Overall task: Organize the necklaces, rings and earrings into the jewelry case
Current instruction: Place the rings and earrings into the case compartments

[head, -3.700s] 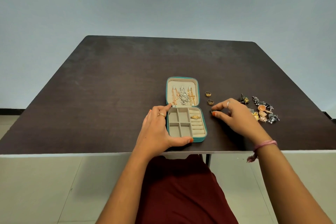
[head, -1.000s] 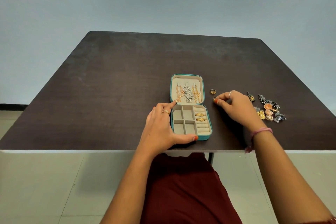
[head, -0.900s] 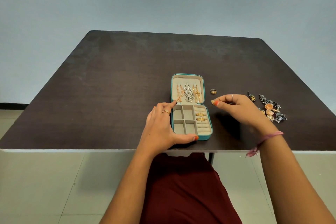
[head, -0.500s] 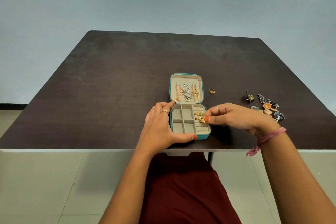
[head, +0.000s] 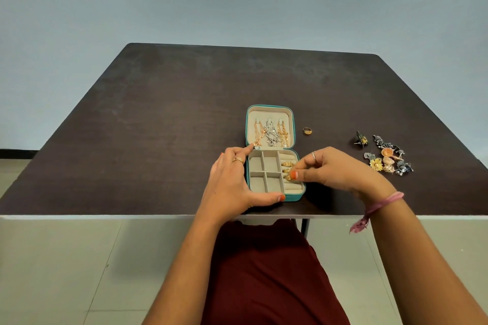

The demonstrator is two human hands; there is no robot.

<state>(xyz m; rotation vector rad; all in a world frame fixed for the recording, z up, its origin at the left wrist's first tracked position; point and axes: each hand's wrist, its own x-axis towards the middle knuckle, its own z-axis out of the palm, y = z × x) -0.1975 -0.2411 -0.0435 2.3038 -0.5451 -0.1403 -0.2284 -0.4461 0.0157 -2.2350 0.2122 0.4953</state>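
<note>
Now the right hand point(head: 340, 173) is over the ring rolls of the small teal zip-round jewelry case point(head: 274, 197) with its beige lining, thumb and forefinger pinched on a gold filigree ring point(head: 288, 177) and pressing it into the third slot down; two more gold rings point(head: 287, 164) already sit in the rolls just above it; that makes three rings in the case, so the ring part of the job looks nearly finished. The left hand point(head: 232, 182) braces the case, forefinger touching the hinge corner and thumb laid flat along the near edge, fingers straight and gripping nothing.

A second ago that right hand was out on the dark brown wooden table point(head: 158, 126), picking this ring up from beside the case; two loose rings lay there then, and only one plain gold ring point(head: 307, 130) remains now, just right of the open lid; 3.7 seconds back the rolls held a single ring. The left hand has not shifted at all.

In the lid the gold and silver chain necklaces point(head: 270, 134) hang from their hooks, sorted already; the heap of flower-shaped earrings point(head: 386, 157) lies well apart to the right, untouched, while the four square compartments point(head: 264, 174) are bare; by my reckoning, one ring to go, then the earrings.
</note>
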